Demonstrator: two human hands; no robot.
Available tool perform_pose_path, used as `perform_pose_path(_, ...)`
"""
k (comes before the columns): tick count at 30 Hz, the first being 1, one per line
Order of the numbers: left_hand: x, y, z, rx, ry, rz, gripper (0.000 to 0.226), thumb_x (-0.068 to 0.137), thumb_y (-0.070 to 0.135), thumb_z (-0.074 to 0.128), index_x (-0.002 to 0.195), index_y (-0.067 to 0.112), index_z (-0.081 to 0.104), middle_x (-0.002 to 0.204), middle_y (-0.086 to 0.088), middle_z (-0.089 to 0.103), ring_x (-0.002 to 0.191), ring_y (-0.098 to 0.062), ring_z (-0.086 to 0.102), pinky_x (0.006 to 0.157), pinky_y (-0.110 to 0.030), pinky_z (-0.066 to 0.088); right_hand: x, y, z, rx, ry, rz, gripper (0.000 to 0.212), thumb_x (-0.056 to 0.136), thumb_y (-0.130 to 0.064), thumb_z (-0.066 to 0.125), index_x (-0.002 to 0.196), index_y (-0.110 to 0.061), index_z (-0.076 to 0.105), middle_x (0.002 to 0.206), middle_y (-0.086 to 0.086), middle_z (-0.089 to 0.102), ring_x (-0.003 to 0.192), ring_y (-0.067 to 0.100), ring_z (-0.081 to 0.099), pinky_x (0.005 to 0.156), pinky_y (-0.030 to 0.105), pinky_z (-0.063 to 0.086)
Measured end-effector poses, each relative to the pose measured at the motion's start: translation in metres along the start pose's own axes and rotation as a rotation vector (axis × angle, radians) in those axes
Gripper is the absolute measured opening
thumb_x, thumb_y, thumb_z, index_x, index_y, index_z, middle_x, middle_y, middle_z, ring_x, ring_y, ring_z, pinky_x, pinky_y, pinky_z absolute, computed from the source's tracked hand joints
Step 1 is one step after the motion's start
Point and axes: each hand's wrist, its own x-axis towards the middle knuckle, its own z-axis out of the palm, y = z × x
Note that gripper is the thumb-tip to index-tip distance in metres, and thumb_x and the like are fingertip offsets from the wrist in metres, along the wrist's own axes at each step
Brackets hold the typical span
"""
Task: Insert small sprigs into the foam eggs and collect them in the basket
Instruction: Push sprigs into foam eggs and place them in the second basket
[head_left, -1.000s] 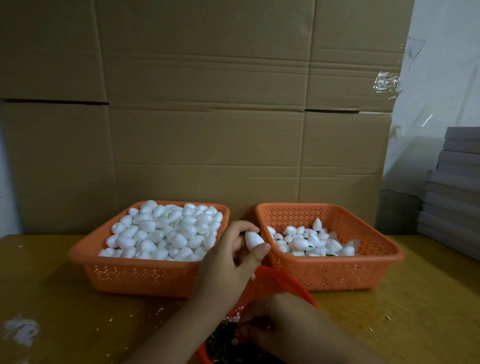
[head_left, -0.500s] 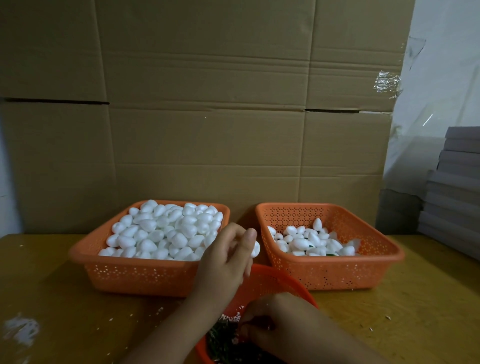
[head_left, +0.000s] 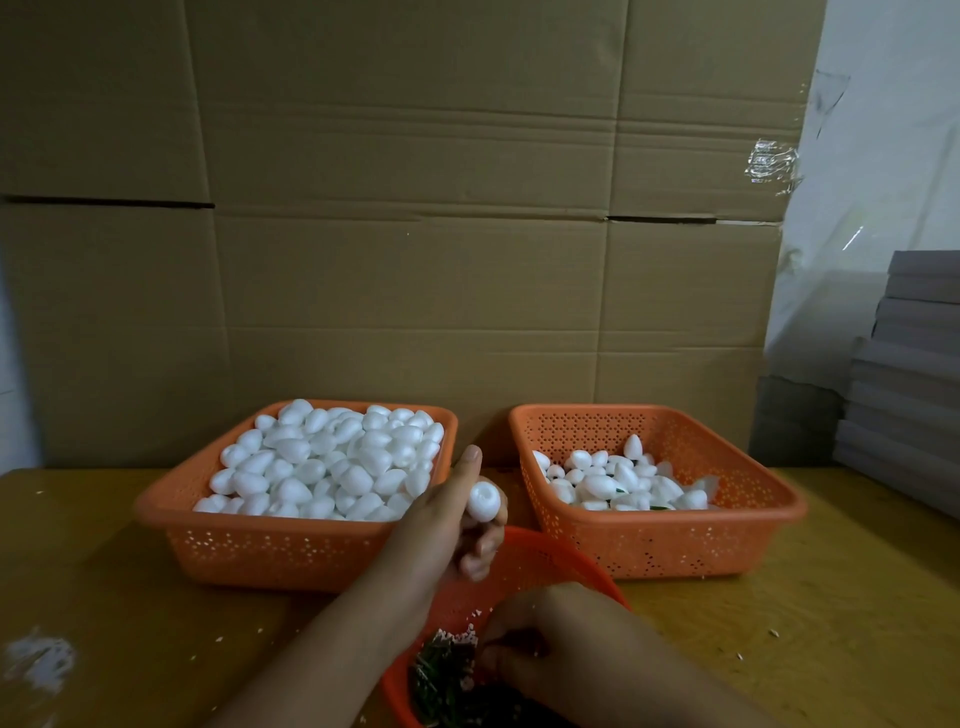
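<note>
My left hand (head_left: 447, 525) grips a white foam egg (head_left: 484, 500) between thumb and fingers, its blunt end turned toward me, above the gap between the two baskets. More white foam seems to sit lower in the same palm. My right hand (head_left: 550, 644) reaches into a round orange bowl (head_left: 540, 566) of dark green sprigs (head_left: 441, 675), fingers curled down among them; what they hold is hidden. The left orange basket (head_left: 260, 545) is heaped with plain foam eggs. The right orange basket (head_left: 675, 540) holds fewer eggs, some with green bits showing.
Everything stands on a yellow wooden table (head_left: 831, 623) sprinkled with foam crumbs and a white smear (head_left: 39, 660) at the left. Large cardboard boxes (head_left: 415, 234) form a wall behind. A stack of grey boards (head_left: 909, 384) rises at the right.
My left hand has rolled the egg in its fingers and turned so the egg's blunt end faces me. My right hand stays in the sprig bowl.
</note>
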Motion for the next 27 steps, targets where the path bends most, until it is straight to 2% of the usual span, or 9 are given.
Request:
perform_pose_path(2, 0.000, 0.000, -0.001, -0.022, -0.025, -0.027, 0.055, 0.071, 0.070, 0.047, 0.054, 0.020, 0.058, 0.047, -0.002, 0.042, 0.037, -0.012, 0.035, 0.041, -0.023, 0.034, 0.001, 0.000, 0.000, 0.065, 0.033, -0.014, 0.015, 0.086, -0.036, 0.065, 0.100, -0.037, 0.072, 0.099, -0.050, 0.055, 0.101, -0.026, 0.047, 0.080, -0.002, 0.035)
perform_pose_path(4, -0.001, -0.002, -0.002, -0.026, -0.044, -0.036, 0.052, 0.074, 0.068, 0.051, 0.057, 0.019, 0.058, 0.048, 0.000, 0.042, 0.039, -0.011, 0.034, 0.042, -0.022, 0.033, 0.002, -0.001, -0.001, 0.172, 0.094, -0.042, 0.008, 0.086, -0.026, 0.070, 0.091, -0.027, 0.076, 0.095, -0.053, 0.052, 0.103, -0.027, 0.046, 0.086, -0.002, 0.033)
perform_pose_path(6, -0.001, -0.006, -0.003, 0.013, -0.046, -0.042, 0.049, 0.079, 0.065, 0.055, 0.060, 0.020, 0.057, 0.050, 0.001, 0.045, 0.041, -0.011, 0.036, 0.045, -0.022, 0.034, 0.002, -0.002, -0.003, 0.334, 0.195, -0.007, 0.009, 0.086, -0.018, 0.070, 0.086, -0.025, 0.076, 0.096, -0.039, 0.064, 0.100, -0.016, 0.057, 0.087, 0.006, 0.042)
perform_pose_path(8, -0.001, -0.008, -0.004, 0.038, -0.040, -0.050, 0.044, 0.083, 0.062, 0.060, 0.067, 0.021, 0.059, 0.056, 0.002, 0.049, 0.046, -0.010, 0.040, 0.049, -0.022, 0.035, 0.002, -0.002, -0.007, 0.524, 0.328, 0.048, 0.016, 0.087, -0.011, 0.069, 0.084, -0.025, 0.075, 0.083, -0.021, 0.072, 0.082, -0.006, 0.066, 0.075, 0.010, 0.047)
perform_pose_path(10, 0.000, -0.008, -0.003, 0.017, -0.028, -0.047, 0.042, 0.075, 0.062, 0.065, 0.074, 0.020, 0.062, 0.059, 0.000, 0.051, 0.046, -0.009, 0.042, 0.046, -0.021, 0.035, 0.002, -0.002, -0.010, 0.666, 0.464, 0.072, 0.017, 0.087, -0.003, 0.067, 0.084, -0.018, 0.075, 0.070, -0.007, 0.072, 0.067, 0.001, 0.065, 0.066, 0.014, 0.047)
perform_pose_path(13, 0.001, -0.008, -0.002, -0.002, -0.022, -0.038, 0.041, 0.065, 0.064, 0.066, 0.073, 0.023, 0.066, 0.058, 0.003, 0.053, 0.045, -0.009, 0.044, 0.044, -0.021, 0.036, 0.001, -0.002, -0.012, 0.803, 0.572, 0.080, 0.019, 0.088, 0.003, 0.064, 0.084, -0.013, 0.074, 0.066, 0.006, 0.070, 0.061, 0.005, 0.064, 0.061, 0.016, 0.049)
perform_pose_path(18, 0.001, -0.010, -0.004, -0.001, -0.020, -0.042, 0.042, 0.070, 0.069, 0.070, 0.078, 0.027, 0.069, 0.063, 0.003, 0.057, 0.048, -0.009, 0.048, 0.046, -0.021, 0.039, 0.001, -0.004, -0.010, 0.837, 0.710, 0.082, 0.021, 0.086, 0.005, 0.064, 0.083, -0.013, 0.075, 0.071, 0.008, 0.072, 0.065, 0.009, 0.067, 0.063, 0.015, 0.051)
perform_pose_path(22, -0.001, -0.009, -0.003, 0.004, -0.024, -0.031, 0.046, 0.064, 0.069, 0.068, 0.078, 0.025, 0.069, 0.063, 0.002, 0.057, 0.049, -0.009, 0.050, 0.047, -0.022, 0.041, 0.001, -0.005, -0.010, 0.791, 0.731, 0.076, 0.023, 0.084, 0.002, 0.067, 0.082, -0.019, 0.076, 0.073, 0.005, 0.073, 0.069, 0.012, 0.069, 0.065, 0.017, 0.053)
perform_pose_path(27, -0.004, -0.007, 0.002, 0.029, -0.031, 0.009, 0.046, 0.065, 0.064, 0.066, 0.074, 0.019, 0.064, 0.064, 0.001, 0.059, 0.050, -0.010, 0.052, 0.049, -0.022, 0.044, 0.001, -0.007, -0.009, 0.713, 0.731, 0.072, 0.030, 0.082, 0.000, 0.070, 0.079, -0.029, 0.076, 0.075, -0.007, 0.074, 0.069, 0.000, 0.067, 0.064, 0.010, 0.048)
